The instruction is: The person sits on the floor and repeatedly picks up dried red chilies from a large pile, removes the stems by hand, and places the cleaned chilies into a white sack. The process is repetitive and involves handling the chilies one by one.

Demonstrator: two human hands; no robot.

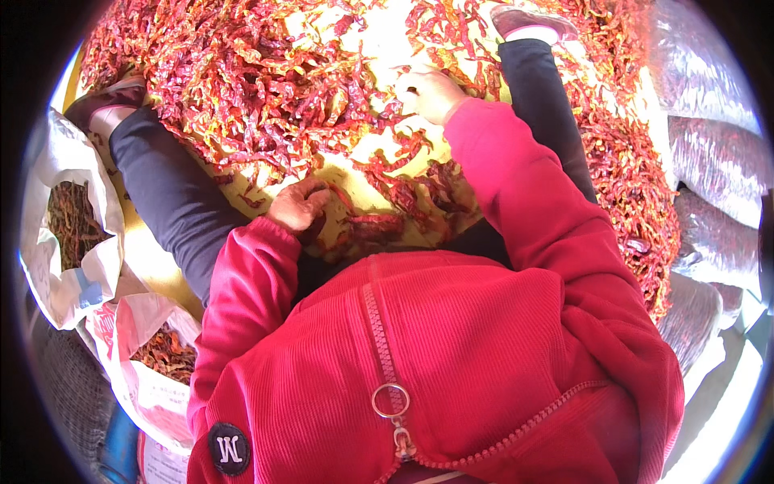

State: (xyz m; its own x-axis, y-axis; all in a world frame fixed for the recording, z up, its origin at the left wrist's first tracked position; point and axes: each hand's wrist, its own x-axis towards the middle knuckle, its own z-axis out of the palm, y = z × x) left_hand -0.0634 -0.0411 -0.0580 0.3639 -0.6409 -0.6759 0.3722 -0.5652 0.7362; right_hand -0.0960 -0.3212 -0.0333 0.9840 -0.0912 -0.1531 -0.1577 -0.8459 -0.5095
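Observation:
My left hand point(300, 202) is low over the yellow sheet point(334, 166), close to my lap, its fingers curled around dark red dried chillies point(314, 230) that show below them. Further out and to the right, my right hand point(430, 94) reaches in among scattered dried chillies. Its fingers are bent, but glare washes them out and I cannot tell whether a chilli is between them. A large heap of wrinkled dried red chillies point(260, 91) spreads ahead of me. A small cluster of chillies point(376, 227) lies between my lap and my hands.
My outstretched legs point(172, 181) flank the work area. Left of me stand an open white sack point(103, 181) with darker dried stalks or pods and another open sack point(127, 393) of dried chillies. More chillies point(629, 206) lie to the right, beside stacked clear plastic bags point(716, 157).

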